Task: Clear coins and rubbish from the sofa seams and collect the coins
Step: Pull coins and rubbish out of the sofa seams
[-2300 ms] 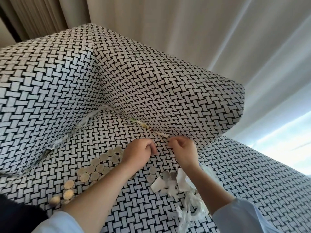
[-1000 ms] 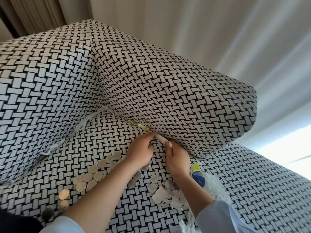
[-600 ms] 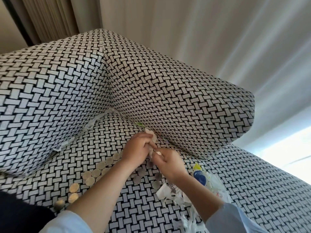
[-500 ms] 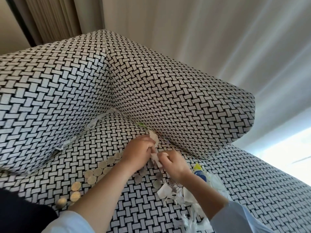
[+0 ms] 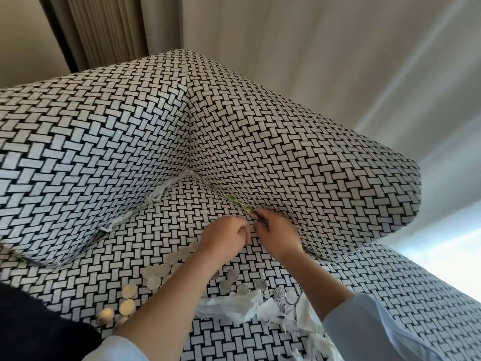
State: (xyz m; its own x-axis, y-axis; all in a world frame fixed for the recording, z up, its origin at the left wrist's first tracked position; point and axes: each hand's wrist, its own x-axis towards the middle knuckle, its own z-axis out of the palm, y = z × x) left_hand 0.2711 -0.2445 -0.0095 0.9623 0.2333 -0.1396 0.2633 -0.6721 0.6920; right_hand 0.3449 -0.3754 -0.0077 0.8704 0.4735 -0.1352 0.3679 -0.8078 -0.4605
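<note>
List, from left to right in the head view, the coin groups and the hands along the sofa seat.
brass-coloured coins → row of silver coins → left hand → right hand

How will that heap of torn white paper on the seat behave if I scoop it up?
The torn paper heap looks thin and crumpled with ragged strips, so probably floppy and light. It lies as loose separate shreds, so a scoop would likely shed bits. Coins sit against its edge and may get dragged along.
</note>
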